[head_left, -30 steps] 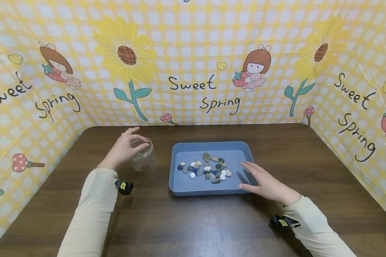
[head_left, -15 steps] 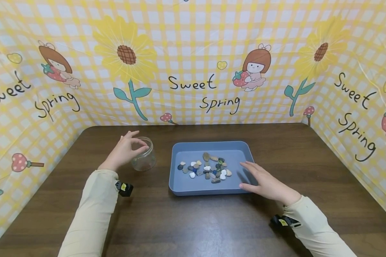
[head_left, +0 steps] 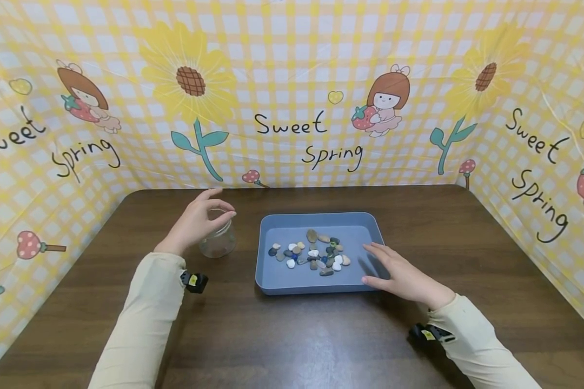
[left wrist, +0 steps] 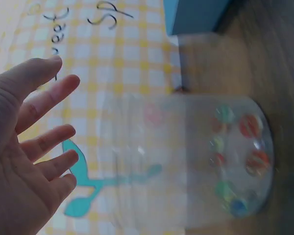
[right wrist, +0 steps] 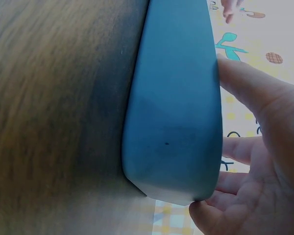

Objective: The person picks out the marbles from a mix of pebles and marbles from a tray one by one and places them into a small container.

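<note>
Marbles [left wrist: 250, 126] in jar [left wrist: 198, 147], stones [head_left: 313, 253] in tray [head_left: 292, 280]

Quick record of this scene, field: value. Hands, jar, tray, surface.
left hand: above the mouth of the jar, nothing visibly held
right hand: at the right edge of the tray, contact unclear
jar: clear glass, upright, colored marbles at the bottom
tray: blue, right of jar, holds mixed pebbles
surface: brown table

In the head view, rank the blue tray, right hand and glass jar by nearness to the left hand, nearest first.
1. Glass jar: just below the left hand.
2. Blue tray: to the jar's right.
3. Right hand: at the tray's right end.
</note>
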Motion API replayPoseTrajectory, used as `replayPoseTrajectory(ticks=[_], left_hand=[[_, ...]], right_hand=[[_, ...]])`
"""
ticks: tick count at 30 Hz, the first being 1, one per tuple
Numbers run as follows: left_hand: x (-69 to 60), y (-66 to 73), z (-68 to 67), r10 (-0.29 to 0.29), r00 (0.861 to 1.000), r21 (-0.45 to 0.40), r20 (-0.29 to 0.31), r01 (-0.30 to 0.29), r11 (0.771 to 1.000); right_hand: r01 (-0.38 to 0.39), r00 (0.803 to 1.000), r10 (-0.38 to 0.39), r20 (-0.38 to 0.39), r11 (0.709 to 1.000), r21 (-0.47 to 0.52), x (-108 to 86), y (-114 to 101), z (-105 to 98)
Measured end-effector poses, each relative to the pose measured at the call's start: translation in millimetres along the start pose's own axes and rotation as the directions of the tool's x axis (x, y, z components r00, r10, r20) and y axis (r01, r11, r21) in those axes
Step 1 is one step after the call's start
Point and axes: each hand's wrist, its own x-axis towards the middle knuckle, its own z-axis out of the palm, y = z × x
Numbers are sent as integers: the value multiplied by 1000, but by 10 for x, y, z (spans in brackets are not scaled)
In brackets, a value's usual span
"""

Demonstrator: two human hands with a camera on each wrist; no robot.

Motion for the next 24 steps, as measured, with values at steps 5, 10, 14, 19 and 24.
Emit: replayPoseTrajectory(ticks=[5, 10, 14, 19, 24], left_hand=[[78, 176, 34, 59, 998, -28, 31, -58, 998], [168, 320, 116, 134, 989, -44, 69, -131, 990], [233, 430, 202, 181, 978, -68, 106, -174, 982], [314, 564, 306, 195, 970, -85, 143, -184, 979], [382, 674, 387, 186, 969, -110, 161, -170, 979]], right_hand=[[-1, 1000, 1, 1, 1000, -1, 1, 0, -2], [0, 1000, 0, -3, 1000, 1, 3, 1, 1], [1, 1000, -1, -2, 1000, 4, 3, 3, 2], [2, 1000, -2, -6, 1000, 2, 3, 6, 4], [3, 1000, -3, -8, 1000, 2, 1, 8, 9]])
